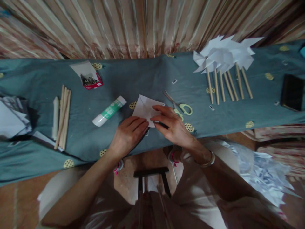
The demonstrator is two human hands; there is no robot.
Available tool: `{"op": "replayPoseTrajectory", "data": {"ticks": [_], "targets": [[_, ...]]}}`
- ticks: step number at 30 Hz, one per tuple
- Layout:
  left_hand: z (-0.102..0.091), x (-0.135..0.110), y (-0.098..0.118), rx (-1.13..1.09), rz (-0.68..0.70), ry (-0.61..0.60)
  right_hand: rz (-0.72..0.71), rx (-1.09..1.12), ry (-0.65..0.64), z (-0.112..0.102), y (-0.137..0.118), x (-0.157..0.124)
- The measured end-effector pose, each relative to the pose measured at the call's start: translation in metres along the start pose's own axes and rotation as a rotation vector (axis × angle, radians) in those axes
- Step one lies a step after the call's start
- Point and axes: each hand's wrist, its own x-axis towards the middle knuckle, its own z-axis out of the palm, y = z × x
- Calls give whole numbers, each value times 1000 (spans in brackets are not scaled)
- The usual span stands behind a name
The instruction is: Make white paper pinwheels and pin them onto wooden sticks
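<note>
A folded white paper square (145, 107) lies on the blue-grey cloth (143, 76) in front of me. My left hand (128, 133) rests palm down with its fingers stretched flat on the paper's near corner. My right hand (170, 124) presses the paper's right edge with its fingertips; a dark thin object shows under the fingers, and I cannot make it out. Green-handled scissors (179, 107) lie just right of the paper, touching my right hand's far side.
A white and green glue stick (109, 111) lies left of the paper. Wooden sticks (63, 116) lie at the left, a red box of pins (91, 81) behind them. Finished white paper pinwheels (224, 55) on sticks lie at the back right. A dark box (292, 92) sits far right.
</note>
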Motion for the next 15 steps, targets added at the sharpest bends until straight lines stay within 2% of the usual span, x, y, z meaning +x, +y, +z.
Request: {"op": "replayPoseTrajectory", "data": {"ticks": [9,15], "targets": [[4,1,4,-112,-105,82,53,25,42,6,-3,-1],[5,0,7,-171,-207,68,105,17,54,11,-5,0]]}}
